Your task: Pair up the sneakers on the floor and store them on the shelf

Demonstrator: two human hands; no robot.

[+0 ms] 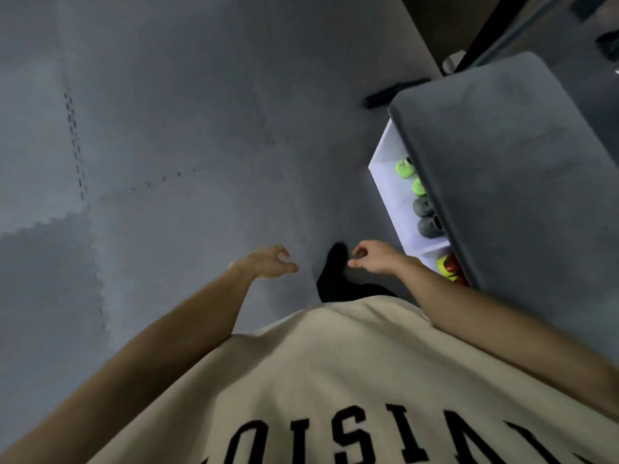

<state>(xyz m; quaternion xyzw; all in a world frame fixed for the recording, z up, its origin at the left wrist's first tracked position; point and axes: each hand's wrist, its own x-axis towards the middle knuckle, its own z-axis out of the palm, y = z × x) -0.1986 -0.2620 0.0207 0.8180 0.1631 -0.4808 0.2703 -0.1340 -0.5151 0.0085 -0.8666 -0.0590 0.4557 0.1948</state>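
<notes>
I look straight down while standing beside the shelf (388,162), whose white lower board shows under a grey padded top (502,162). On that board stand a pair of neon green sneakers (410,175), a pair of dark grey sneakers (427,217) and a red and yellow pair (450,267), all partly hidden by the top. My left hand (268,261) hangs with loosely curled fingers and holds nothing. Just left of the shelf, my right hand (371,257) hangs the same way, also holding nothing. No sneaker shows on the floor.
Grey interlocking foam mats (167,145) cover the floor. My foot in a black sock (333,266) stands between my hands. A black bar (385,95) lies on the floor behind the shelf. Dark furniture (536,25) fills the top right corner.
</notes>
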